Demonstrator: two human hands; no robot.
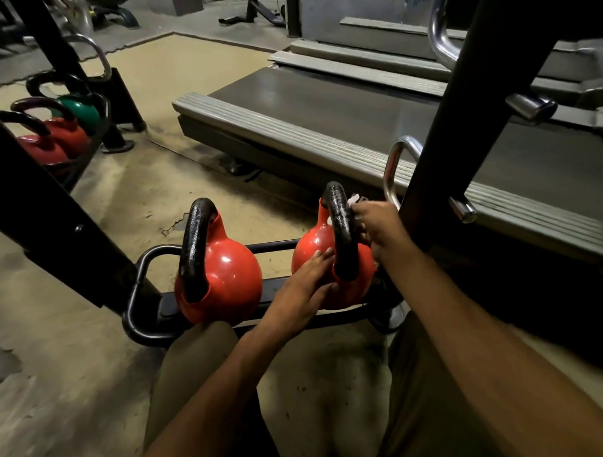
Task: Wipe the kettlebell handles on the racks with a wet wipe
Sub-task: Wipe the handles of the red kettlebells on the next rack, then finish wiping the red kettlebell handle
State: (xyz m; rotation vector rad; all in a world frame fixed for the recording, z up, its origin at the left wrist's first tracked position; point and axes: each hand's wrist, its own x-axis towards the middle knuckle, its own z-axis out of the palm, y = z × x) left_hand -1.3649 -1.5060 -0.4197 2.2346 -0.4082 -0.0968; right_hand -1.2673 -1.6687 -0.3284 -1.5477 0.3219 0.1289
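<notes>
- On the low rack's right end, the right hand (378,229) is curled around a white wet wipe (353,199), pressing it against the right side of the black handle (341,227) of the right kettlebell (311,241). Only a small bunch of the wipe shows above the fingers.
- Just below, the left hand (305,286) lies flat on the red ball of the same kettlebell. Its fingers are straight and slightly apart, with the fingertips beside the base of the handle.
- To the left, apart from the first, a left kettlebell (233,275) sits on the same rack (138,295). It is red too, with a black handle, and no hand touches it.
- A black upright (460,120) with chrome pegs rises just right of the working hand.
- Beyond it a treadmill (323,111) runs across the worn floor (58,339).
- Far left, a second rack (95,133) carries two red kettlebells and a green kettlebell (80,111) in a row.
- The person's knees frame the bottom of the view.
</notes>
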